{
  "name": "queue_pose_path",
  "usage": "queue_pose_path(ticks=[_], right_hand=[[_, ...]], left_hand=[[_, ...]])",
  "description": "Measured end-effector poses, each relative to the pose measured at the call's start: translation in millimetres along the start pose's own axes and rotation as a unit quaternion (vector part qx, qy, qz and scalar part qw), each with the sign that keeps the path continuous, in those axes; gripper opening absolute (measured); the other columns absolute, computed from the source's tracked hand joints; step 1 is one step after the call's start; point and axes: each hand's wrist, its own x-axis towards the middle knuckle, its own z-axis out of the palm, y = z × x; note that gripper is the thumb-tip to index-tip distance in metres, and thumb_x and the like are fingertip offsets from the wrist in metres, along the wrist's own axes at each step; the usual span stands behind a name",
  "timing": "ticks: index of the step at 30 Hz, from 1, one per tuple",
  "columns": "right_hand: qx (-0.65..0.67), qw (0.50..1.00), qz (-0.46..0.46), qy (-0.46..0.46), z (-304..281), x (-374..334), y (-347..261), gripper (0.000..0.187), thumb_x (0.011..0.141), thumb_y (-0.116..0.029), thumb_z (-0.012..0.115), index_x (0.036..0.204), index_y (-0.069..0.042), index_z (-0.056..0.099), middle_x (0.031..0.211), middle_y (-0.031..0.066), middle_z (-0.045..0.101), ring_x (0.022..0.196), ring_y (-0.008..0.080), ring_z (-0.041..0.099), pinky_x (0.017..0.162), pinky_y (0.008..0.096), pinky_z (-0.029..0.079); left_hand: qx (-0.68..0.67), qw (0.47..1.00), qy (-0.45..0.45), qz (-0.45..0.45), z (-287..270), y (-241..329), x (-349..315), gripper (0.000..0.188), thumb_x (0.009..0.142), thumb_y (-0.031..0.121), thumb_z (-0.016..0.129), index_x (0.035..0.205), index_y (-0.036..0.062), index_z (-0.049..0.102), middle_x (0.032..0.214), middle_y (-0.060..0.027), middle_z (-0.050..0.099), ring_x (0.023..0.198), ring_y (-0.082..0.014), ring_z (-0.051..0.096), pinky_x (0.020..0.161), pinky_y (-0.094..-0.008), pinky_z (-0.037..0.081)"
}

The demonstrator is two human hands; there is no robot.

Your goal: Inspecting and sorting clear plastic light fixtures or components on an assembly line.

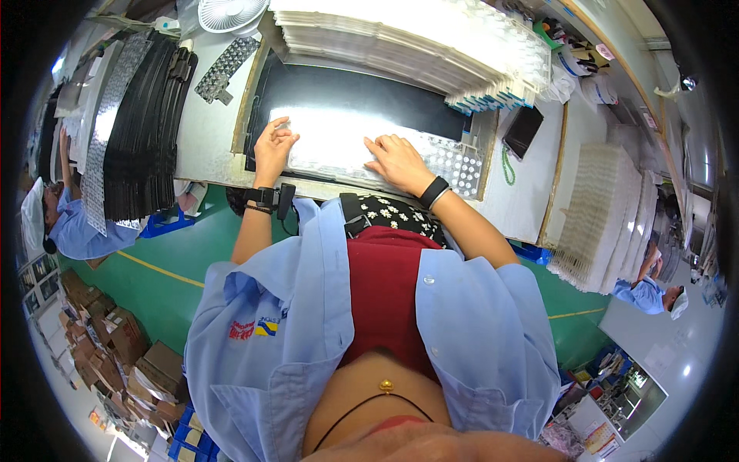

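Note:
A clear flat panel with rows of round spots (464, 163) lies in front of me on a dark work surface (339, 88). Strong glare washes out its left and middle parts. At the panel's left end is my left hand (275, 150), with thumb and forefinger curved and a gap between them; nothing shows in that gap. My right hand (402, 163) rests over the panel right of the middle, fingers stretched out and palm down. Whether its fingertips press on the panel is hard to tell in the glare.
Stacked translucent trays (408, 46) stand behind the work surface. Black panels (142, 115) are stacked at left, near a dark perforated strip (227, 69) and a white fan (231, 14). At right lie a phone (523, 131) and more white panels (596, 215). Other people work on both sides.

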Motion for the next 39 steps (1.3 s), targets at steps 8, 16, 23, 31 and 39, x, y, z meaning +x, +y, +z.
queue_pose_path(ticks=[8,16,23,31,39], right_hand=[[0.031,0.999,-0.013,0.037,1.3,-0.9,10.1,0.032,0.081,-0.023,0.057,0.107,-0.006,0.053,0.09,0.0097,0.054,0.085,0.0251,0.053,0.076,0.0361,0.043],[0.204,0.973,0.068,0.087,-5.6,-7.3,20.3,0.023,0.076,-0.016,0.063,0.096,-0.006,0.058,0.09,0.0104,0.058,0.077,0.0254,0.058,0.067,0.034,0.047],[-0.012,0.996,-0.054,0.069,-6.1,6.0,18.1,0.016,0.077,-0.024,0.062,0.087,-0.012,0.063,0.091,0.0019,0.057,0.078,0.0214,0.054,0.069,0.0312,0.045],[0.184,0.979,0.051,0.073,-9.6,5.8,32.2,0.017,0.077,-0.02,0.064,0.089,-0.009,0.065,0.09,0.0054,0.058,0.079,0.0206,0.056,0.07,0.0306,0.046],[0.197,0.929,0.308,0.052,-37.1,16.2,44.3,0.011,0.074,-0.017,0.065,0.08,-0.008,0.064,0.078,0.0077,0.063,0.068,0.0223,0.06,0.062,0.0313,0.048]], left_hand=[[0.051,0.999,0.013,0.002,1.0,-0.5,0.7,0.038,0.075,-0.001,0.065,0.111,0.0027,0.055,0.081,-0.0029,0.057,0.073,-0.0052,0.054,0.066,-0.0179,0.045],[0.009,1.0,-0.016,-0.012,-3.2,-0.2,0.9,0.037,0.075,-0.002,0.064,0.111,0.0022,0.055,0.083,-0.0018,0.055,0.073,-0.0055,0.053,0.065,-0.0167,0.044],[0.021,1.0,-0.016,-0.004,-1.8,3.9,0.1,0.037,0.076,-0.002,0.064,0.112,0.0022,0.055,0.084,-0.0011,0.055,0.074,-0.005,0.053,0.066,-0.0161,0.044],[0.022,0.999,-0.024,-0.013,-3.1,6.2,1.3,0.037,0.076,-0.001,0.065,0.111,0.0024,0.055,0.083,-0.0014,0.055,0.073,-0.0048,0.053,0.066,-0.016,0.044],[0.019,1.0,-0.02,-0.001,-4.6,-2.9,1.1,0.036,0.076,0.0,0.064,0.111,0.0019,0.055,0.082,-0.0005,0.054,0.073,-0.0043,0.053,0.065,-0.0156,0.043]])
